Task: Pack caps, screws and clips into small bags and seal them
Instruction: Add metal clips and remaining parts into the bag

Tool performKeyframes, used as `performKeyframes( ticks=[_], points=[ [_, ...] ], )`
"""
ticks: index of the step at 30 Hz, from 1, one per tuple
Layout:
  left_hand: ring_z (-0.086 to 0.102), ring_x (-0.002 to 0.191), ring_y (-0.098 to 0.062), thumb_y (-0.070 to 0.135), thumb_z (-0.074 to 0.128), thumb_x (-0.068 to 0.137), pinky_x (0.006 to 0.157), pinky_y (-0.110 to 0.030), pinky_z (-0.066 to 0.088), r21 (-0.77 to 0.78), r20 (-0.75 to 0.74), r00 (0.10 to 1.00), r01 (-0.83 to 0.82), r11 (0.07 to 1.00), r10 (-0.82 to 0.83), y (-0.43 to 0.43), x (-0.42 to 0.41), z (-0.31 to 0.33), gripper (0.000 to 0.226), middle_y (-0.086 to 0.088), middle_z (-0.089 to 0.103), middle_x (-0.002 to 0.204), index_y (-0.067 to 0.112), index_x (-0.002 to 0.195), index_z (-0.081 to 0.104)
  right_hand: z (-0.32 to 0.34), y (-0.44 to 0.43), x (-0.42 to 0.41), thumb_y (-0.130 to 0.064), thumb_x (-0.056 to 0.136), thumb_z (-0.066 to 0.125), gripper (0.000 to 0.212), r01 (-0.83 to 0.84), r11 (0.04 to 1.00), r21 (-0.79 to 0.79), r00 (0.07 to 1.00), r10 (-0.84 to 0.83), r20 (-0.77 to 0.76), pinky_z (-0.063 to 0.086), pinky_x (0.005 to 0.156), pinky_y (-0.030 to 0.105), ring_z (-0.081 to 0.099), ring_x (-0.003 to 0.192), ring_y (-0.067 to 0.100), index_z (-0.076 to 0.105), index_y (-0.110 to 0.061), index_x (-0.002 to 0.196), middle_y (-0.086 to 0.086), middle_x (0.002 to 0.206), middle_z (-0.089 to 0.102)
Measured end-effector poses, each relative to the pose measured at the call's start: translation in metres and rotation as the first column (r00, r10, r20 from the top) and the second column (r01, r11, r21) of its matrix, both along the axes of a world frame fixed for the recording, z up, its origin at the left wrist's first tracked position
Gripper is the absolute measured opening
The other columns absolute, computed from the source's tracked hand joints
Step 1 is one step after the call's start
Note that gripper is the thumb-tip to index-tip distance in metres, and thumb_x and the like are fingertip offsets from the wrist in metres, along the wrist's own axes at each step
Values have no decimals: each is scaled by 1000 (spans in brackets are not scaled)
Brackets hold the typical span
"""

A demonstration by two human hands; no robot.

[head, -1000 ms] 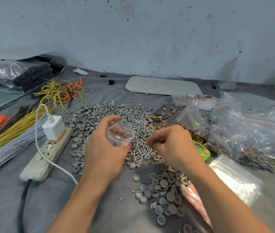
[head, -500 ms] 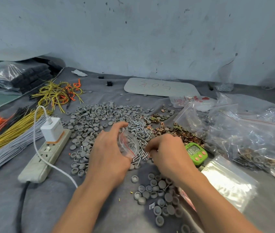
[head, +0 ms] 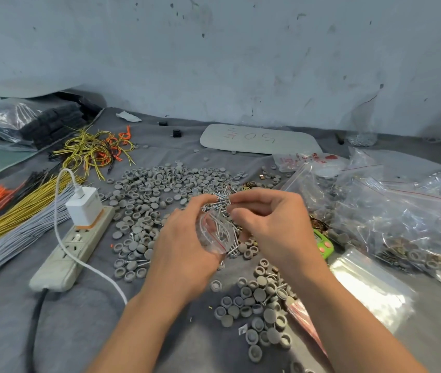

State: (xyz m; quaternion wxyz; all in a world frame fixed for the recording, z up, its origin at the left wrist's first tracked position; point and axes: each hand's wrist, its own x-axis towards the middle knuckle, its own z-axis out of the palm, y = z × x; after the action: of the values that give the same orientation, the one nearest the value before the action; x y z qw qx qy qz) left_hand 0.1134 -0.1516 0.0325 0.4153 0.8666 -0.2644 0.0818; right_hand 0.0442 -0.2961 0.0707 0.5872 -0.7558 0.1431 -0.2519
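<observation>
Small clear plastic zip bag with a red seal strip (head: 214, 234) lies in the left hand (head: 184, 249), whose fingers curl round it. Its mouth seems turned toward the right hand (head: 270, 219), long axis running palm to palm (the plastic makes this hard to judge). The right hand pinches a bunch of silver screws (head: 218, 201) just above the bag. Splayed screws could catch the rim and spill onto the grey-covered bench (head: 92, 332).
</observation>
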Motion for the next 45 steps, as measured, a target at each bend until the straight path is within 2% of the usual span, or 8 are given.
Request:
performKeyframes(
  ticks=[4,11,21,24,27,31,42,45],
  points=[
    [63,93,-6,18,91,66,80,-32,53,-48,6,1000,-25,999,26,3,2,1,87,16,65,101,59,128,44,-5,-35,-5,-8,88,79,22,177,958,-227,976,-201,-88,53,53,15,71,58,4,82,-29,84,-13,76,78],
    [63,86,-2,23,90,72,75,-30,52,-118,25,999,-35,992,38,3,0,3,80,21,64,96,56,130,45,-26,-44,0,-20,89,74,20,-127,781,-611,782,-300,-546,59,92,41,71,99,22,81,-34,102,-4,104,77],
    [62,86,-4,22,89,74,76,-34,53,-92,14,999,-30,995,32,3,-1,3,80,19,63,97,57,130,44,-30,-50,6,-25,94,67,15,-143,676,-723,810,-340,-477,23,98,33,57,93,18,79,-31,88,-11,89,75],
    [64,89,-11,17,88,74,79,-40,56,-48,-1,999,-39,998,39,2,-1,4,84,15,63,102,59,131,42,-24,-51,4,-21,95,69,19,9,758,-653,874,-323,-363,36,97,28,63,87,14,79,-30,81,-12,78,73],
    [63,92,-15,19,86,74,82,-42,56,4,7,1000,-26,1000,26,-1,-2,6,82,11,62,104,58,132,41,-13,-41,-2,-21,87,79,15,121,886,-448,950,-234,-207,44,53,9,61,51,-4,81,-29,75,-16,65,71],
    [60,100,-13,23,86,73,88,-42,54,-2,0,1000,-1,1000,1,-5,-6,6,79,13,60,102,58,129,43,2,-16,-8,-22,77,86,14,10,956,-292,995,-39,-92,42,44,17,52,45,1,82,-35,73,-13,60,71],
    [65,92,-16,19,84,76,81,-45,57,-71,-26,1000,1,997,-3,1,-4,6,73,8,65,102,57,127,48,1,-21,-1,-20,83,86,12,139,894,-427,970,-211,-125,52,58,8,67,62,-4,83,-32,80,-21,69,73],
    [66,89,-16,18,86,75,80,-43,57,-73,-33,999,5,997,-7,4,-3,6,76,9,64,103,57,128,48,-7,-34,3,-14,88,77,17,109,802,-587,911,-317,-265,57,93,36,70,81,12,84,-29,87,-13,81,75]
  ],
)
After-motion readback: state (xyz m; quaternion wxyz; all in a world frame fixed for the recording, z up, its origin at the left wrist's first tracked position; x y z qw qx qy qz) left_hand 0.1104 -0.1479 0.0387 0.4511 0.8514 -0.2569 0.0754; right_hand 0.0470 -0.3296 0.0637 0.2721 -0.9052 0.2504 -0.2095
